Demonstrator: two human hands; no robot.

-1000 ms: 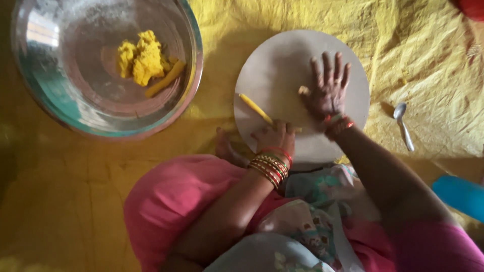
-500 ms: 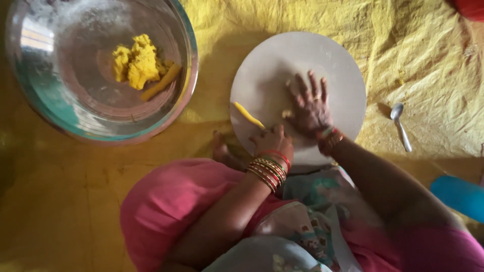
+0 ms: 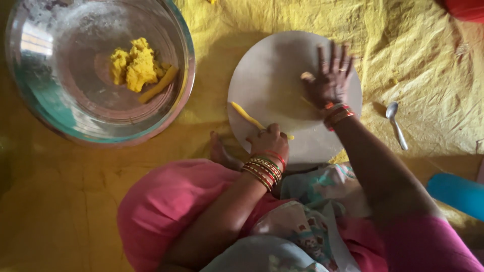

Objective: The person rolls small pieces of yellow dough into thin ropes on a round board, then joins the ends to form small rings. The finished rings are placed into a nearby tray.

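1. The round board (image 3: pixel 272 75) lies on a yellow sheet (image 3: pixel 433 60) and serves as the reference point for all positions below.
2. The right hand (image 3: pixel 330 83) rests flat on the right half of the board, palm down, fingers spread and pointing toward the far rim. It grips nothing.
3. A ring shows on one finger of the right hand, and red and gold bangles sit at its wrist, above the board's right rim.
4. The left hand (image 3: pixel 269 143) sits at the near rim of the board, fingers curled together over one end of a thin yellow dough strip (image 3: pixel 246 116).
5. The dough strip lies on the near-left part of the board, running diagonally from the left hand toward the board's left edge.
6. A large metal bowl (image 3: pixel 35 95) stands to the left of the board, apart from it. It holds a lump of yellow dough (image 3: pixel 133 63) and one rolled piece.
7. A spoon (image 3: pixel 396 123) lies on the sheet to the right of the board.
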